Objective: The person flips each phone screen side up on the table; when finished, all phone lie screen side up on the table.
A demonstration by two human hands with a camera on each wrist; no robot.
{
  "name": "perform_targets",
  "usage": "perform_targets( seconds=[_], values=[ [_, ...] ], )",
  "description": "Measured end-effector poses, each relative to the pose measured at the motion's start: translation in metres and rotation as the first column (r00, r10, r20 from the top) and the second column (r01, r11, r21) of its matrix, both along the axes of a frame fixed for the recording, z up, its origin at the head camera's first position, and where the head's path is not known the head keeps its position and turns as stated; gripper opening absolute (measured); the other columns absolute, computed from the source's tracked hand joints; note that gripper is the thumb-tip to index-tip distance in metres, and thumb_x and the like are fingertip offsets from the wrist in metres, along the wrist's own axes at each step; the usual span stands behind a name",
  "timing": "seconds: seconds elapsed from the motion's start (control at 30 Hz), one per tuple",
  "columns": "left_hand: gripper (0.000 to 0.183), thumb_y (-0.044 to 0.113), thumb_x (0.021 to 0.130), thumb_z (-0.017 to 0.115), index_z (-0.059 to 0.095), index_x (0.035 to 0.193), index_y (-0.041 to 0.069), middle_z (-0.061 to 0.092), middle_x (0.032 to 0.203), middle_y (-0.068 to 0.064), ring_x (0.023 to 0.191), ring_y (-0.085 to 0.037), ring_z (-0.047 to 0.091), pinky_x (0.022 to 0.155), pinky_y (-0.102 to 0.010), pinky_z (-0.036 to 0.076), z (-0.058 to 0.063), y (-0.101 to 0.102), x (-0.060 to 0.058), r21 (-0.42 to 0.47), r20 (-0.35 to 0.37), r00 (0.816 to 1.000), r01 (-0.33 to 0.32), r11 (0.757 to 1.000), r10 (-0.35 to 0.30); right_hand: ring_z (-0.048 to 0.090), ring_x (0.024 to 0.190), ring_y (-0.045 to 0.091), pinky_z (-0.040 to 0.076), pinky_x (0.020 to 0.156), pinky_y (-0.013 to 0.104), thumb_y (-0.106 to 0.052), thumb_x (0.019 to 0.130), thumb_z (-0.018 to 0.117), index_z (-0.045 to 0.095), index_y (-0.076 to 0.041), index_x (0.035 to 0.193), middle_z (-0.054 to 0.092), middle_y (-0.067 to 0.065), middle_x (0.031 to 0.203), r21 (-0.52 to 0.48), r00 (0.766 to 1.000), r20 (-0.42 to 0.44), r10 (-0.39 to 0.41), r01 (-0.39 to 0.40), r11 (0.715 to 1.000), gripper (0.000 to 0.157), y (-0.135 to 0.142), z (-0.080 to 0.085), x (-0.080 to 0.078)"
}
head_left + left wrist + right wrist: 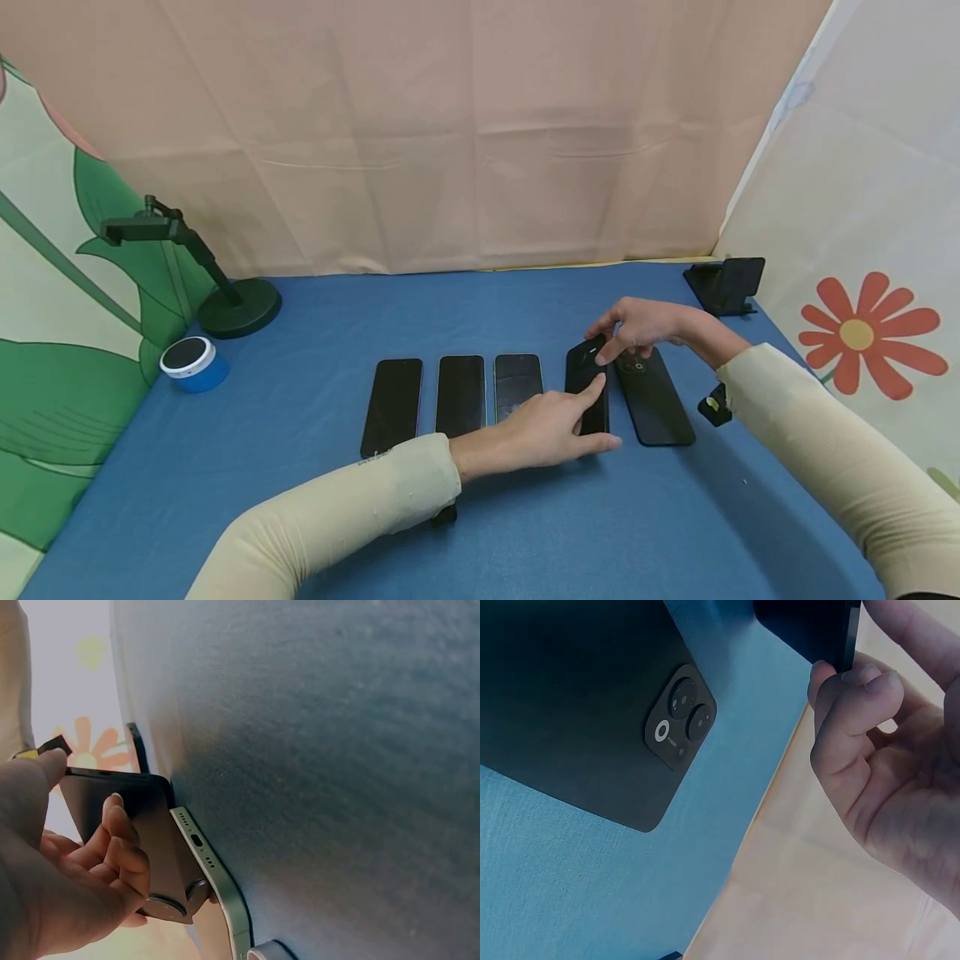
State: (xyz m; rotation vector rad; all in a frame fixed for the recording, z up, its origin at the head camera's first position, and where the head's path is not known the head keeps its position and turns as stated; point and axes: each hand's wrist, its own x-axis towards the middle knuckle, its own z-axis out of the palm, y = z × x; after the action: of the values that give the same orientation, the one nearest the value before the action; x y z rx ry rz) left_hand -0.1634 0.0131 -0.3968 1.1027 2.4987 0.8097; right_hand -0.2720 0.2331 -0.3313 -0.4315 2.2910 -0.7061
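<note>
A black smartphone is tilted up off the blue table, between both hands. My right hand pinches its far end, thumb on the front face; the right wrist view shows fingers curled behind its edge. My left hand holds the near part, with the index finger on the front and the thumb by the lower edge. The left wrist view shows the held phone's back and round camera. Just to the right lies another dark phone, back up, its camera block plain in the right wrist view.
Three phones lie face up in a row on the left: a black one, a middle one and a light-rimmed one. A black stand and blue-white tub stand left. A folding holder sits back right.
</note>
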Motion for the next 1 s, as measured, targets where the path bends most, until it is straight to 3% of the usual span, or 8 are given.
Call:
perform_targets(
  seconds=[0.13,0.27,0.6,0.77,0.87,1.0],
  values=[
    [0.084,0.053,0.099,0.056,0.014,0.162,0.02,0.055,0.062,0.008,0.045,-0.006,0.048,0.046,-0.021,0.041,0.001,-0.001,-0.001,0.012,0.025,0.999,0.02,1.0,-0.021,0.036,0.047,0.012,0.039,0.05,0.028,-0.024,0.09,0.076,0.057,-0.002,0.14,0.05,0.003,0.068,0.005,1.0,-0.002,-0.002,0.002,1.0,0.058,0.0,0.0,0.0],
    [0.082,0.049,0.1,0.057,0.012,0.162,0.019,0.055,0.062,0.008,0.045,-0.005,0.049,0.046,-0.021,0.042,0.003,-0.001,-0.002,0.007,0.037,0.999,0.023,1.0,-0.023,0.039,0.051,0.013,0.04,0.05,0.028,-0.026,0.091,0.075,0.057,-0.002,0.141,0.059,0.006,0.084,-0.007,1.0,-0.025,-0.019,0.018,1.0,0.059,0.001,-0.003,0.001],
    [0.082,0.045,0.1,0.057,0.011,0.163,0.019,0.056,0.06,0.007,0.043,-0.007,0.05,0.043,-0.022,0.042,0.009,0.0,-0.002,-0.03,0.084,0.996,0.014,0.999,-0.012,0.047,0.059,0.016,0.044,0.051,0.028,-0.029,0.092,0.074,0.054,-0.005,0.144,0.059,0.009,0.092,-0.031,0.997,-0.045,-0.058,0.056,0.998,0.061,0.007,-0.009,0.005],
    [0.083,0.039,0.098,0.058,0.011,0.163,0.017,0.052,0.057,0.007,0.04,-0.007,0.044,0.041,-0.021,0.037,0.013,0.0,-0.003,-0.033,0.103,0.995,-0.014,0.999,0.018,0.05,0.06,0.016,0.048,0.052,0.032,-0.031,0.094,0.071,0.054,-0.005,0.144,0.064,0.014,0.11,-0.075,0.995,-0.052,-0.081,0.077,0.994,0.059,0.008,-0.008,0.005],
    [0.083,0.032,0.096,0.058,0.01,0.163,0.014,0.046,0.051,0.007,0.035,-0.007,0.038,0.036,-0.02,0.032,0.017,-0.001,-0.001,-0.026,0.118,0.992,-0.037,0.999,0.039,0.051,0.062,0.017,0.049,0.053,0.033,-0.035,0.095,0.069,0.052,-0.006,0.145,0.062,0.017,0.108,-0.106,0.994,-0.046,-0.097,0.092,0.99,0.06,0.009,-0.008,0.006],
    [0.082,0.022,0.094,0.057,0.012,0.162,0.012,0.04,0.046,0.007,0.032,-0.009,0.031,0.033,-0.02,0.027,0.022,-0.004,0.001,-0.013,0.138,0.984,-0.113,0.993,0.114,0.052,0.066,0.02,0.052,0.056,0.037,-0.04,0.096,0.066,0.049,-0.009,0.148,0.058,0.017,0.096,-0.136,0.992,-0.044,-0.116,0.109,0.985,0.063,0.009,-0.008,0.007]
  ],
)
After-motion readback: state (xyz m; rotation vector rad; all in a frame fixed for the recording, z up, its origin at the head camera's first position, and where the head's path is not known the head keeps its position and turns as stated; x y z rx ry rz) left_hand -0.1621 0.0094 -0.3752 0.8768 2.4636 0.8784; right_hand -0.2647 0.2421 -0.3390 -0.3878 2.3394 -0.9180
